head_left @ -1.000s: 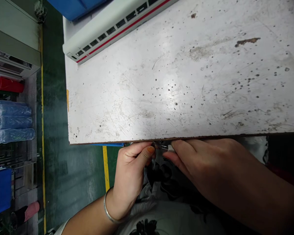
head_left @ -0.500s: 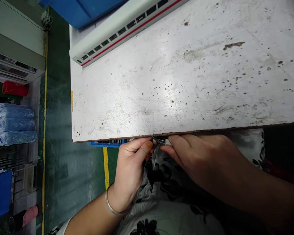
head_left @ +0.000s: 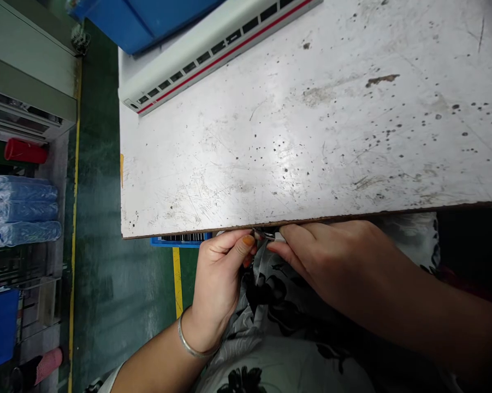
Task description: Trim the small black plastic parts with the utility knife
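Note:
Just below the front edge of the white table [head_left: 213, 164], my two hands meet close together. My right hand [head_left: 336, 254] is closed in a pinch round a small tool [head_left: 277, 237] with a pale handle and a slim metal tip pointing left. My left hand [head_left: 220, 275] is closed too, thumb pressed on the fingers. The tool's tip reaches close to those fingers, right at the table edge. Whatever the left fingers pinch is too small and hidden to name. Under both hands lies patterned white and black clothing [head_left: 278, 305].
A long white casing [head_left: 205, 57] with dark slots and a red stripe lies at the table's back left, beside a blue bin [head_left: 147, 22]. Below the table edge shows a blue crate [head_left: 180, 240]. Wrapped bottles [head_left: 24, 207] and a red container [head_left: 27, 150] stand at far left.
The tool's metal tip has turned slightly and shows thinner than before. Both hands stay in nearly the same place; the view has shifted a little.

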Demonstrator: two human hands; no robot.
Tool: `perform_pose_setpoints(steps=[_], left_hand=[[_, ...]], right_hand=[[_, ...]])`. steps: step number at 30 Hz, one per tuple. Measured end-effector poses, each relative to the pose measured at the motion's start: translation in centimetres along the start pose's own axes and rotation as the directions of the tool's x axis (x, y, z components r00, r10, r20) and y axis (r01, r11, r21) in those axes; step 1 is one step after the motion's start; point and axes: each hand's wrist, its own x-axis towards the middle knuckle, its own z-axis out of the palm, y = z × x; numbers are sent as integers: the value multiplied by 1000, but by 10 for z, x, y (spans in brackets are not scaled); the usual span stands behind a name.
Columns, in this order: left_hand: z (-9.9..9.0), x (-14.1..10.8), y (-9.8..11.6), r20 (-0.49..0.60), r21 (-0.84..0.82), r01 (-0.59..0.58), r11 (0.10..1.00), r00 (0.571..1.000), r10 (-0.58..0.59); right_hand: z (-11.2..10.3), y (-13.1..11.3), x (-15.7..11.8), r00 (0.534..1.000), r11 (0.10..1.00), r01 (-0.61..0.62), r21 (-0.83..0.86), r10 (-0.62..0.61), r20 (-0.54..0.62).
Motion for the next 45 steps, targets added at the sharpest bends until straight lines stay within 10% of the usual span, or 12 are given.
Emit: perform_pose_setpoints(steps=[14, 20, 32, 45], left_hand=[[3, 1, 1, -9, -44, -28, 999, 1000, 28], [-8, 4, 5, 144, -135, 55, 989, 989, -36], [-14, -19, 35, 292, -258, 202, 945, 948, -123], [-15, -24, 45, 301, -170, 161, 972, 948, -104]], right_hand=[[8, -5, -3, 996, 991, -6, -136, -6, -90], [14, -5, -6, 992, 975, -50, -216, 23, -123], [1, 3, -6, 977, 863, -182, 470, 211, -9], [-7, -5, -6, 984, 836, -131, 533, 175, -33]])
